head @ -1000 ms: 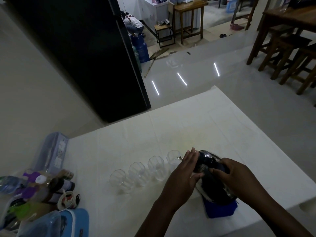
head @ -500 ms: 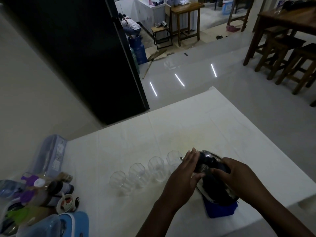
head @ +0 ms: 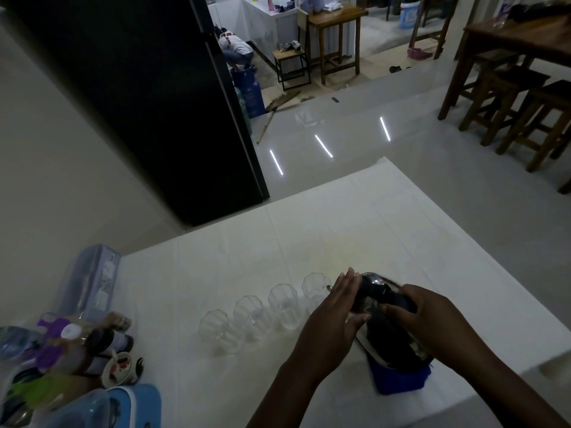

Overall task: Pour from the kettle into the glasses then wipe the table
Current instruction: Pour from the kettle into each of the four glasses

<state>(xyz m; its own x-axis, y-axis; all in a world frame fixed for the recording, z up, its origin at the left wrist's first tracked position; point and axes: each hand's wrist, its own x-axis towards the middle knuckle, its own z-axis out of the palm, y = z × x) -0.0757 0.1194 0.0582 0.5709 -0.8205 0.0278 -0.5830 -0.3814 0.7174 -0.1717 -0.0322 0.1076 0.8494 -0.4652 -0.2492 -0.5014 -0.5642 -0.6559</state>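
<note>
A shiny metal kettle (head: 375, 291) with a black handle stands on a blue cloth (head: 398, 379) near the front of the white table (head: 386, 227). My right hand (head: 429, 319) grips the black handle from the right. The straight fingers of my left hand (head: 333, 316) rest against the kettle's left side, thumb on its body. Several clear empty glasses (head: 247, 316) stand in a row just left of the kettle; my left hand partly hides the nearest one.
Bottles, jars and plastic containers (head: 71, 344) crowd the table's left front corner, with a light blue lid (head: 136, 403) beside them. A black fridge (head: 148, 94) stands beyond the table. Wooden stools (head: 519, 97) are far right.
My left hand has straightened its fingers a little against the kettle. The view has shifted slightly; the kettle and glasses have not moved.
</note>
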